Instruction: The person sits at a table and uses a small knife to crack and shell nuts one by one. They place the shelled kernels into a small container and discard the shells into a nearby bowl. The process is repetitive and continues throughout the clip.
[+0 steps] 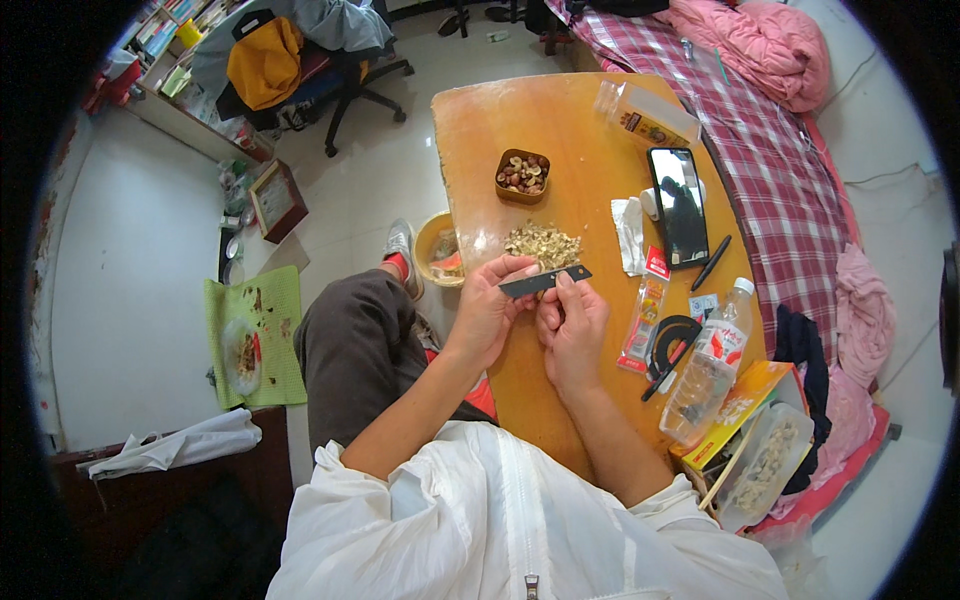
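Over the near left part of a wooden table (pixel 525 405), my right hand (pixel 574 330) grips a dark flat metal blade (pixel 541 280) between thumb and fingers, near its holed end. My left hand (pixel 491 300) is curled at the blade's other end, its fingertips close together; whether a small piece lies between them is hidden. Just beyond both hands lies a heap of pale chopped pieces (pixel 546 241). Farther back stands a small square tin (pixel 523 196) filled with brown and cream halved pieces, which look like nuts.
On the right are a smartphone (pixel 679 214), a black pen (pixel 711 263), white tissue (pixel 628 232), a clear plastic bottle (pixel 709 367), an empty plastic jar (pixel 651 116) and a yellow box (pixel 739 412) with a plastic container (pixel 772 457). A yellow bin (pixel 435 276) stands by the table's left edge.
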{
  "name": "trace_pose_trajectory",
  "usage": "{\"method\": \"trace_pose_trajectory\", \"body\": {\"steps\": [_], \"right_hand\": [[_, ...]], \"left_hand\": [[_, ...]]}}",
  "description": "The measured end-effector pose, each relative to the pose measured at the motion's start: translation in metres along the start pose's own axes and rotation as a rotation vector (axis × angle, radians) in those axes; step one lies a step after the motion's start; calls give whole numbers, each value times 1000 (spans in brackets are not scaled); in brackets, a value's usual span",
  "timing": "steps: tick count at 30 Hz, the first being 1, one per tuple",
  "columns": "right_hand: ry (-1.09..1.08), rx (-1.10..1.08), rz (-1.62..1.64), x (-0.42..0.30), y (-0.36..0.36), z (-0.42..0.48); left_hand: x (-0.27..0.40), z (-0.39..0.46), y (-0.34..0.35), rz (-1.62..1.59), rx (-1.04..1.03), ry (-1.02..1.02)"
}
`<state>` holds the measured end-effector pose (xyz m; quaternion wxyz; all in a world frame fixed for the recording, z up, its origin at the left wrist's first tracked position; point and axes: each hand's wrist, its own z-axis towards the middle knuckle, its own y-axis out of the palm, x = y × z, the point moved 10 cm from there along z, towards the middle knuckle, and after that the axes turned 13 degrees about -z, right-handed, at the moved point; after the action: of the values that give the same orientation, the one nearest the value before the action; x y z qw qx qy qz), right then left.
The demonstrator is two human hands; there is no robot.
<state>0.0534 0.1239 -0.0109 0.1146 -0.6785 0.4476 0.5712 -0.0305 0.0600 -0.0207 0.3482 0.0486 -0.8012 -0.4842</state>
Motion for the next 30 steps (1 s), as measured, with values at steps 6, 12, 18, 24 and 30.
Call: {"method": "trace_pose_trajectory", "body": {"steps": [6,12,18,24,30], "right_hand": [[-18,-14,29,-3,1,-1],[25,17,46,-2,-2,4],[12,-1,29,-4,0,2],[-1,-5,43,-2,0,2],[-9,-6,44,-2,0,2]], "left_hand": [[-1,0,-1,-11,4,-18],[-2,-4,4,44,-43,-18],[0,1,-1,1,53,22],[3,-1,1,8,45,27],[2,-1,1,-5,36,23]]}}
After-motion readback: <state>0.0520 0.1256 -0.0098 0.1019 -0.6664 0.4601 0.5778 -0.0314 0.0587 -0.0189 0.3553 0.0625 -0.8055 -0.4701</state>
